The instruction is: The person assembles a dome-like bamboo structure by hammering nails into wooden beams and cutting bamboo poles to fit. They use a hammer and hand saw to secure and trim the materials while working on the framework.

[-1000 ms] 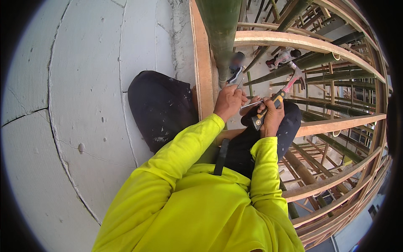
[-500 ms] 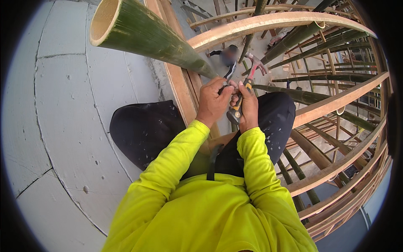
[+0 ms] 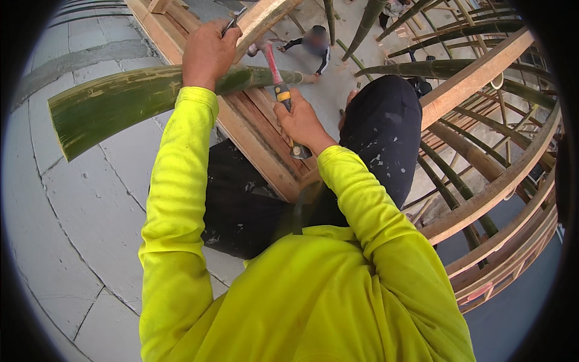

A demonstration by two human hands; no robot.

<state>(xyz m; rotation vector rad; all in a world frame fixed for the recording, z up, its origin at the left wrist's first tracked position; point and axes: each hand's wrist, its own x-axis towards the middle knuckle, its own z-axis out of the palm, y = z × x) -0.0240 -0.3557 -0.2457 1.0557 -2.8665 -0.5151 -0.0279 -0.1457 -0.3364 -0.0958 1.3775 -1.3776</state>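
Right hand [image 3: 300,120] grips a hammer [image 3: 278,90]; left hand [image 3: 208,53] steadies a bamboo pole [image 3: 120,102].

Pale concrete slabs [image 3: 78,199] with seams at left; curved timber framing [image 3: 506,181] at right, in daylight.

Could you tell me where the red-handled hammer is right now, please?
In the head view, the red-handled hammer is upper centre, gripped by the right hand, its head beside the green bamboo pole near the left hand.
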